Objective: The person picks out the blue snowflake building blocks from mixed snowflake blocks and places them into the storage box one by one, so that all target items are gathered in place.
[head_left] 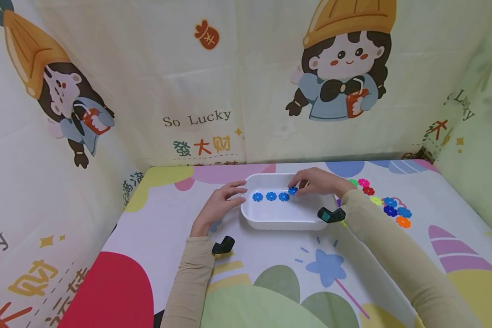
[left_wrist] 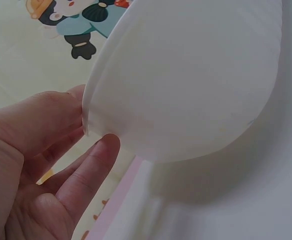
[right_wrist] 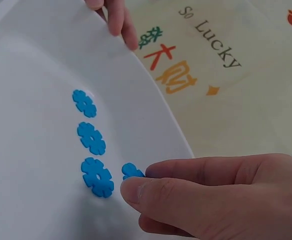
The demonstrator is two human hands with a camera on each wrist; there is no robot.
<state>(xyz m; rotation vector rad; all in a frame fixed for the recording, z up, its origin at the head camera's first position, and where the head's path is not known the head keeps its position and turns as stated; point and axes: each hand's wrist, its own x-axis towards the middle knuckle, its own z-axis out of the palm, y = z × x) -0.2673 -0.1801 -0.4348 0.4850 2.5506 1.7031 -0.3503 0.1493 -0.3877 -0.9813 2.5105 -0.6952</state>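
A white oblong plastic tray (head_left: 291, 225) holds a row of three blue snowflake-shaped building discs (right_wrist: 91, 138) lying on its floor. My right hand (head_left: 317, 181) reaches over the tray and pinches another blue disc (right_wrist: 131, 170) between thumb and fingers, just beyond the end of the row. The fingers partly hide this disc. At the tray's left end, my left hand (head_left: 221, 205) holds the rim. In the left wrist view, one fingertip (left_wrist: 110, 142) lies against the outer wall while other fingers reach behind the rim.
Loose discs in several colours lie right of the tray, among them orange (head_left: 403, 222), dark blue (head_left: 390, 211) and pink (head_left: 363, 182). My right forearm (head_left: 389, 255) passes in front of them. A patterned cloth (head_left: 270, 264) covers the table, and printed curtains (head_left: 266, 91) stand behind it.
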